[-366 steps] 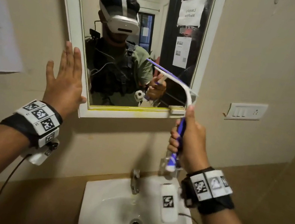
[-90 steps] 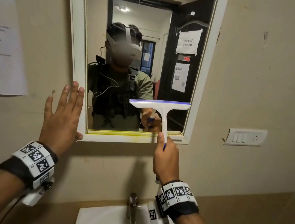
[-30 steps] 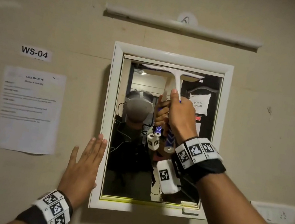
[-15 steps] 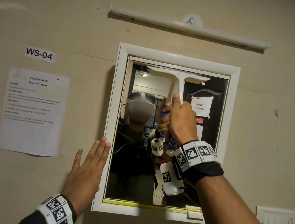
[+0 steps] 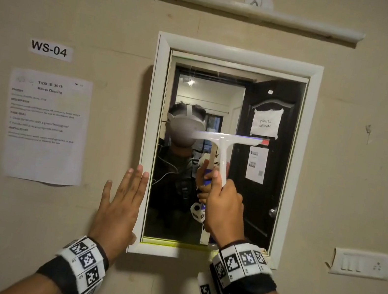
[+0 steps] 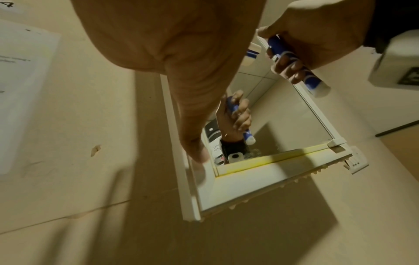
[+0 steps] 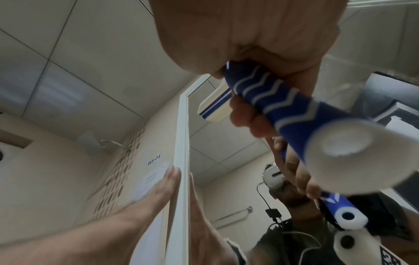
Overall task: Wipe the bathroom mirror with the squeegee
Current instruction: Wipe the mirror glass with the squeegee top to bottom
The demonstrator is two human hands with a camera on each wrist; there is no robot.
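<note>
Over on the far left of the wall there's a small "WS-04" label [image 5: 50,50], and right under it a taped-up instruction sheet [image 5: 46,127] titled "Mirror Cleaning". The smaller print is too blurry for me to read.

Next comes the left hand [image 5: 120,207]. It's flat and relaxed, fingers straight and pointing up, palm against the wall right at the left edge of the mirror frame [image 5: 149,139]. The left wrist view shows the thumb reaching onto that white frame near its bottom left corner. It isn't holding anything.

Then the bathroom mirror [image 5: 251,196] itself, a tall rectangle in a white frame, with a yellowish strip along the bottom edge of the glass. You can see the person's headset and a dark door with papers on it in the reflection.

The squeegee [image 5: 224,149] sits on the glass roughly halfway up, blade level, spanning from about the middle toward the right edge. Its white neck runs down into a blue handle with wavy white stripes. The right hand [image 5: 225,208] is wrapped tight around that handle, thumb up along the neck.

Above the mirror there's a long white tube light [image 5: 253,11], and out by the lower right corner of the frame, well apart, a white switch plate [image 5: 361,264].
</note>
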